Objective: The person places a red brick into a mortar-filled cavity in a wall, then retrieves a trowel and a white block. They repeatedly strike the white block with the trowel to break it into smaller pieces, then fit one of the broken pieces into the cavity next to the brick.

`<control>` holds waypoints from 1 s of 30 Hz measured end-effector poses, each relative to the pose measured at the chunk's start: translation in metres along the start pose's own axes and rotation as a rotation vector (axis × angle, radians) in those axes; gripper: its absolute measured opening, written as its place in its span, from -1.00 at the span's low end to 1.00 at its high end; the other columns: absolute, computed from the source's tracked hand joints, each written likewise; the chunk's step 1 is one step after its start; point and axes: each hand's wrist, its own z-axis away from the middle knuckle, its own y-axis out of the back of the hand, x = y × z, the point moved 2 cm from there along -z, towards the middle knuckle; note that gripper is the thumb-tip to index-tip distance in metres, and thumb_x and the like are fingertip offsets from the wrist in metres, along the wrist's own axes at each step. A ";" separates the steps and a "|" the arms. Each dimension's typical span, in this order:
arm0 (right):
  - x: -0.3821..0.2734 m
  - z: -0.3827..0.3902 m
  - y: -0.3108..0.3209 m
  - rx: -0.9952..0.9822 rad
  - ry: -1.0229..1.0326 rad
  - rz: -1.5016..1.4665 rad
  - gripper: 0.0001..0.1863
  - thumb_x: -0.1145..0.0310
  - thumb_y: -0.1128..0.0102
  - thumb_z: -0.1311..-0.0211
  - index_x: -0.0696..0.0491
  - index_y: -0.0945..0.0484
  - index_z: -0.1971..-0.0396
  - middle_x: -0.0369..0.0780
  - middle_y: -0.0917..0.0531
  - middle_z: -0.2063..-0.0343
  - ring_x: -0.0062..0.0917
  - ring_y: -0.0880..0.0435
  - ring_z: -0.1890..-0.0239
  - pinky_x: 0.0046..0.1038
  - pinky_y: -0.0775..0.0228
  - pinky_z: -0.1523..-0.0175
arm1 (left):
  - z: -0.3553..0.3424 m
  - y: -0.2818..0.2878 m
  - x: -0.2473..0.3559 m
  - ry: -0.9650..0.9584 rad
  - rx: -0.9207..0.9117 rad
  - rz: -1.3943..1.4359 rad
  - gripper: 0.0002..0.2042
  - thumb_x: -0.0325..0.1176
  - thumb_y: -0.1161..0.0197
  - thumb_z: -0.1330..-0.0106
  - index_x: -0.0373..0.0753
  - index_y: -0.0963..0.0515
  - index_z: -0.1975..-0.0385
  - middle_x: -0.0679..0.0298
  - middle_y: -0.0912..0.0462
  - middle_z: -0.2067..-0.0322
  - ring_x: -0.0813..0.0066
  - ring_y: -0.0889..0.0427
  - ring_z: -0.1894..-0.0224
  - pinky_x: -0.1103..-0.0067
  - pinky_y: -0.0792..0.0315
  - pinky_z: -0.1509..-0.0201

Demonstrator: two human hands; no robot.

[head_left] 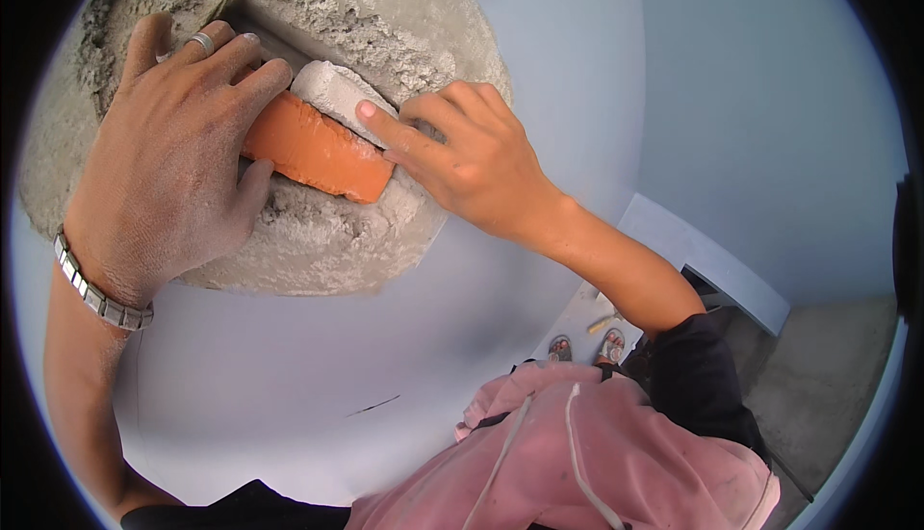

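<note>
An orange brick piece (322,152) lies slanted across a recess in a patch of rough grey mortar (361,246) on the wall. My left hand (178,145), dusty and wearing a ring and a metal bracelet, grips the brick's left end, thumb along its lower edge and fingers over its upper side. Against the brick's upper edge rests a pale grey-white chunk (342,97), rough-edged. My right hand (472,150) is closed at the chunk's right end, one digit lying on its face and the other fingers curled behind. Part of the recess (274,34) shows dark above the chunk.
Smooth pale wall (337,366) surrounds the mortar patch, with a short dark mark low on it. Below right are a light-coloured ledge (707,256), my sandalled feet (611,345), a tool with a yellowish handle (602,323) and grey floor (828,376).
</note>
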 end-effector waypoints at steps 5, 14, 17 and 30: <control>-0.003 0.004 -0.010 0.079 -0.058 -0.079 -0.52 0.46 -0.46 -0.13 -0.01 -0.69 -0.11 -0.33 -0.62 0.27 -0.44 -0.56 0.19 -0.36 -0.29 0.07 | -0.001 -0.005 -0.001 -0.025 -0.018 -0.013 -0.35 -0.58 -0.47 0.01 -0.18 -0.59 -0.23 0.18 -0.69 -0.06 0.27 -0.54 -0.33 0.23 -0.06 -0.67; 0.003 0.021 -0.015 0.111 -0.015 -0.169 -0.76 0.56 -0.45 -0.10 0.04 -0.76 0.20 -0.33 -0.69 0.27 -0.46 -0.60 0.19 -0.34 -0.36 -0.04 | -0.002 -0.013 0.004 -0.080 -0.011 0.064 -0.31 -0.63 -0.29 0.03 -0.30 -0.59 -0.28 0.05 -0.71 -0.16 0.17 -0.55 -0.37 0.29 -0.15 -0.67; 0.002 0.020 -0.018 0.124 -0.024 -0.174 -0.78 0.57 -0.46 -0.07 0.05 -0.77 0.25 -0.34 -0.70 0.29 -0.46 -0.59 0.20 -0.35 -0.36 -0.02 | -0.005 -0.018 0.001 -0.111 0.005 0.101 -0.29 -0.63 -0.26 0.08 -0.33 -0.61 -0.27 0.04 -0.75 -0.10 0.15 -0.56 -0.37 0.30 -0.18 -0.65; -0.003 -0.035 -0.013 0.154 -0.132 -0.209 -0.79 0.42 -0.51 -0.11 -0.05 -0.83 0.22 -0.24 -0.59 0.01 -0.30 -0.44 0.05 -0.32 -0.31 -0.01 | -0.011 -0.015 0.011 -0.081 -0.003 0.083 -0.24 -0.53 -0.28 0.27 -0.43 -0.66 -0.18 0.01 -0.79 -0.04 0.08 -0.61 -0.33 0.32 -0.23 -0.59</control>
